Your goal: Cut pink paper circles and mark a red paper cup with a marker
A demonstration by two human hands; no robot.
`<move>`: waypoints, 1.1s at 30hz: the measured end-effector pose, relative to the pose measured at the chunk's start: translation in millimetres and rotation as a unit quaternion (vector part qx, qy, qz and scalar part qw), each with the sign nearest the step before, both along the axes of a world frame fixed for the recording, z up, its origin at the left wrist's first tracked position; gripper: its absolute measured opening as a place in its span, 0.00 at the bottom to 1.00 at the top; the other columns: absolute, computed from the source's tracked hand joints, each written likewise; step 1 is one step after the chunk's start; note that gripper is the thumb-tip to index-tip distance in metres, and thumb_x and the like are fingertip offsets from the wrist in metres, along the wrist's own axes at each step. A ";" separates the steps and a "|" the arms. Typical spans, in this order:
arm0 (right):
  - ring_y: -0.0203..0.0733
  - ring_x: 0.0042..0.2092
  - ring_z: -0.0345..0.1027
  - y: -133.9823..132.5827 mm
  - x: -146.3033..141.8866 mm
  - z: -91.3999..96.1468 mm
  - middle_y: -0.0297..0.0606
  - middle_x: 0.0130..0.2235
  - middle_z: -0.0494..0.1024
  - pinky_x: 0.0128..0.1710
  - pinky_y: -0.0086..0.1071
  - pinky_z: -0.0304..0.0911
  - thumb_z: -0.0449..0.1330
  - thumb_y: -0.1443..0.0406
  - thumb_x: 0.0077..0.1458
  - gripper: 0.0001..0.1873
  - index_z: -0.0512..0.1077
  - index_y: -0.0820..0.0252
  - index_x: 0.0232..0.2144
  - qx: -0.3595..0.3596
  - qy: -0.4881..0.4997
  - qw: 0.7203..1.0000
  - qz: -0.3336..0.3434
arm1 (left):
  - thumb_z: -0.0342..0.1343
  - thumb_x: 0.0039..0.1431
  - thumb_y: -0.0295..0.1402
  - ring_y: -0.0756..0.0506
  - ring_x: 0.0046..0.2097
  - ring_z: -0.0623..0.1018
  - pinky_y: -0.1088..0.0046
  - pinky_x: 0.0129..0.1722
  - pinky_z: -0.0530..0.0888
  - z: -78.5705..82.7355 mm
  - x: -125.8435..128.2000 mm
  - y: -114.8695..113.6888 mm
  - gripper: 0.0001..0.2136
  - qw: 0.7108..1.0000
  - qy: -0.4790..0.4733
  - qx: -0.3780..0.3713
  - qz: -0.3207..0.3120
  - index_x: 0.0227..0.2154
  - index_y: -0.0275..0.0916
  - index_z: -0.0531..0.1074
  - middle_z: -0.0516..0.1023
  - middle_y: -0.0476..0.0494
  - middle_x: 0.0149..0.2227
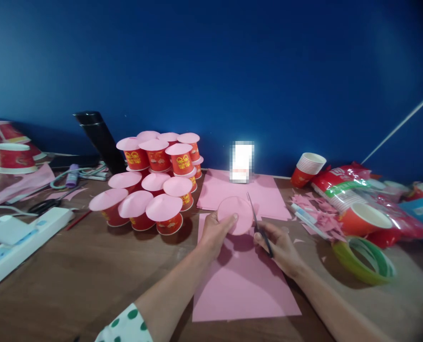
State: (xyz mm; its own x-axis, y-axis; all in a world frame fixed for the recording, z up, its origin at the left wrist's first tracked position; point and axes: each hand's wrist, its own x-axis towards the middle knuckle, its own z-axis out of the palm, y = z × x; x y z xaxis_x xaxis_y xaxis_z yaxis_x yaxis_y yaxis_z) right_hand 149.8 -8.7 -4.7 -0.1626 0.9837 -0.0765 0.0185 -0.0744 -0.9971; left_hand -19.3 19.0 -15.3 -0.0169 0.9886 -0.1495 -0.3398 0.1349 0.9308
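My left hand (216, 231) pinches a round pink paper disc (235, 209) at its left side, the thumb lying on top. My right hand (276, 247) grips a pair of scissors (263, 233) with dark handles. Their blades point up and away, along the disc's right edge; whether the blades are apart is hard to tell. Under both hands lies a pink paper sheet (245, 294), and behind it is a stack of pink sheets (268, 192). To the left, several red paper cups (158, 161) stand in stacked rows topped with pink paper discs.
At right are nested paper cups (306, 168), pink paper scraps (318, 213), a tipped cup (364, 218), a red plastic package (340, 183) and a tape roll (364, 261). At left lie a white power strip (29, 247) and a black bottle (99, 142). A blue wall (211, 71) rises behind.
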 end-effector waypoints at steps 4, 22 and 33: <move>0.29 0.21 0.57 0.4 0.7 -1.6 0.28 0.23 0.65 0.19 0.24 0.54 0.69 0.50 0.42 0.28 0.72 0.62 0.41 -0.001 -0.008 1.000 0.000 | 0.66 0.44 0.41 0.43 0.35 0.80 0.70 0.35 0.76 -0.2 -0.7 0.5 0.19 1.000 -0.017 0.007 0.000 0.37 0.33 0.77 0.81 0.36 0.36; 0.28 0.19 0.53 0.3 -0.6 2.8 0.28 0.20 0.65 0.17 0.25 0.54 0.68 0.49 0.42 0.28 0.74 0.63 0.41 0.011 -0.037 0.999 -0.016 | 0.65 0.46 0.39 0.42 0.36 0.80 0.69 0.35 0.76 0.4 0.1 0.5 0.18 1.000 -0.024 0.007 0.007 0.37 0.32 0.77 0.81 0.36 0.36; 0.29 0.19 0.52 0.9 0.4 4.6 0.27 0.20 0.63 0.17 0.25 0.54 0.67 0.48 0.42 0.29 0.75 0.63 0.41 0.018 -0.064 0.998 -0.016 | 0.66 0.45 0.39 0.44 0.34 0.80 0.71 0.33 0.76 -1.5 1.0 2.0 0.17 0.999 -0.041 0.010 0.020 0.35 0.33 0.77 0.81 0.38 0.34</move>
State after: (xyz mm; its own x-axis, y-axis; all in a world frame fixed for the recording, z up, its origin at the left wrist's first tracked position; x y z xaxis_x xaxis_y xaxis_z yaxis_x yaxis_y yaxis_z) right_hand 150.2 -7.8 0.0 -0.1220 0.9908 -0.0589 0.1436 -0.0411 -0.9888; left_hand -18.3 21.0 -16.8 -0.0449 0.9902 -0.1323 -0.4197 0.1015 0.9020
